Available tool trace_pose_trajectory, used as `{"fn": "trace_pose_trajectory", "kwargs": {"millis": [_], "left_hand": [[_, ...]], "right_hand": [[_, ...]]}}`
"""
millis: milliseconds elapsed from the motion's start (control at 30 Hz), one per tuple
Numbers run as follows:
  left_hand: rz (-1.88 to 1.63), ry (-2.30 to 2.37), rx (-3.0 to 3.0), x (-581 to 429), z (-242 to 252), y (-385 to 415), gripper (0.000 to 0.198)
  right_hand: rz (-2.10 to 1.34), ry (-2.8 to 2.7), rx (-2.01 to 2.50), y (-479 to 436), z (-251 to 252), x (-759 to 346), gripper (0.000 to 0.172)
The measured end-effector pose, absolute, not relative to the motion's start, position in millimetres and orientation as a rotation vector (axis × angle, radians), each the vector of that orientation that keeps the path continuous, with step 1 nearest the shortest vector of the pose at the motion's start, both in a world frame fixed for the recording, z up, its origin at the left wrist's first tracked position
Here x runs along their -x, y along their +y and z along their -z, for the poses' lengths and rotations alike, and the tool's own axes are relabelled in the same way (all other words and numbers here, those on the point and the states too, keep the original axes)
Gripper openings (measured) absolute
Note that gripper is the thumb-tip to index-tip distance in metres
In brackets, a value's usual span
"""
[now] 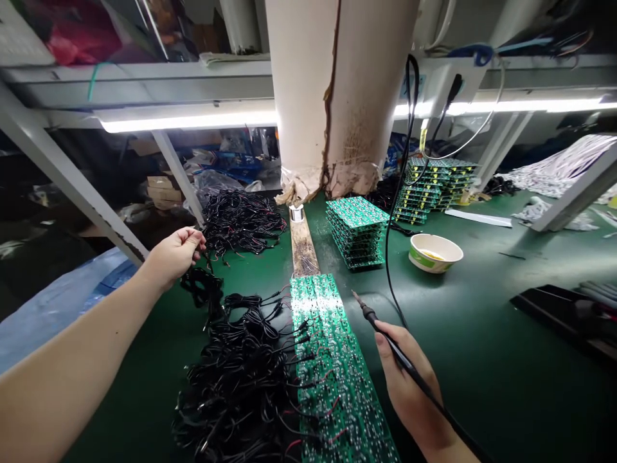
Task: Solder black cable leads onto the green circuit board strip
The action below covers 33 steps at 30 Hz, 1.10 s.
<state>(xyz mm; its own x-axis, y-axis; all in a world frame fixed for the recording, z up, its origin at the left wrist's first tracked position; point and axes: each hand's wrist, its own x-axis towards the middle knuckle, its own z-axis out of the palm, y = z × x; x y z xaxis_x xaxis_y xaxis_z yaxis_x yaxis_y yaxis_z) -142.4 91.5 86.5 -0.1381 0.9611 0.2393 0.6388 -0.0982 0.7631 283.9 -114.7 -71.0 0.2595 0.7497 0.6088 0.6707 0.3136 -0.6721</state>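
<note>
My left hand (pixel 179 256) is closed in a pinch on a black cable (pixel 205 289), whose coil hangs below the fingers. Behind it lies a tangled heap of black cables (pixel 241 222). In my right hand (pixel 409 379) is a soldering iron (pixel 393 344), its tip pointing up and left, apart from the boards. Between the hands a long panel of green circuit boards (pixel 337 360) lies on the table. Several cables with red and black wire ends reach its left edge from a pile of coiled black cables (pixel 241 379).
A solder spool (pixel 296 213) stands on a wooden strip (pixel 301 241) beyond the panel. Right of it are stacked circuit boards (pixel 359 235), a paper bowl (pixel 435 253) and taller board stacks (pixel 424 186). The iron's black cord (pixel 388 257) hangs nearby. A thick column (pixel 347 96) rises at the back.
</note>
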Motion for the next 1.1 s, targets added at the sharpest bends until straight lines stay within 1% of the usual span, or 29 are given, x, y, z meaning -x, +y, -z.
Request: {"fn": "trace_pose_trajectory", "kwargs": {"millis": [100,200,300,400,500,600,733,833,900,933,1033,1100], "left_hand": [[-1.059,1.758,-1.782,133.8,-103.4,84.2,0.026],[-0.936,1.641,-1.854,98.5,-110.0,71.6,0.029],[-0.680,1.454,-1.883,41.8,-90.2,53.6,0.035],[-0.434,1.343,-1.875,-6.9,-57.5,37.5,0.035],[-0.356,1.353,-1.869,-26.8,-31.5,34.8,0.032],[-0.325,1.371,-1.899,-26.7,-19.3,41.7,0.031],[-0.364,1.384,-1.871,-23.6,-20.2,42.6,0.029],[-0.379,1.324,-1.810,-21.9,-27.0,33.7,0.032],[-0.369,1.285,-1.804,-19.1,-31.3,27.1,0.032],[-0.364,1.272,-1.818,-17.3,-32.8,24.2,0.032],[-0.353,1.248,-1.867,-12.2,-34.2,19.1,0.030],[-0.359,1.231,-1.875,-10.3,-33.2,18.2,0.031]], "right_hand": [[-0.098,-1.441,1.385,-114.8,71.7,-283.4,0.020],[-0.102,-1.436,1.387,-114.8,69.9,-281.2,0.020],[-0.114,-1.422,1.370,-114.6,65.5,-278.6,0.019],[-0.113,-1.408,1.365,-114.5,63.2,-277.3,0.019],[-0.100,-1.416,1.390,-116.6,62.2,-277.5,0.020],[-0.148,-1.381,1.421,-119.3,53.1,-278.5,0.021],[-0.358,-1.285,1.421,-109.8,23.8,-278.9,0.024],[-0.573,-1.287,1.311,-88.7,4.3,-268.9,0.019],[-0.707,-1.284,1.240,-72.0,-0.3,-255.0,0.016],[-0.781,-1.267,1.205,-64.2,-0.1,-246.6,0.018],[-1.046,-1.166,1.109,-46.7,4.7,-221.4,0.032],[-1.186,-1.098,1.079,-40.9,6.3,-209.5,0.037]]}}
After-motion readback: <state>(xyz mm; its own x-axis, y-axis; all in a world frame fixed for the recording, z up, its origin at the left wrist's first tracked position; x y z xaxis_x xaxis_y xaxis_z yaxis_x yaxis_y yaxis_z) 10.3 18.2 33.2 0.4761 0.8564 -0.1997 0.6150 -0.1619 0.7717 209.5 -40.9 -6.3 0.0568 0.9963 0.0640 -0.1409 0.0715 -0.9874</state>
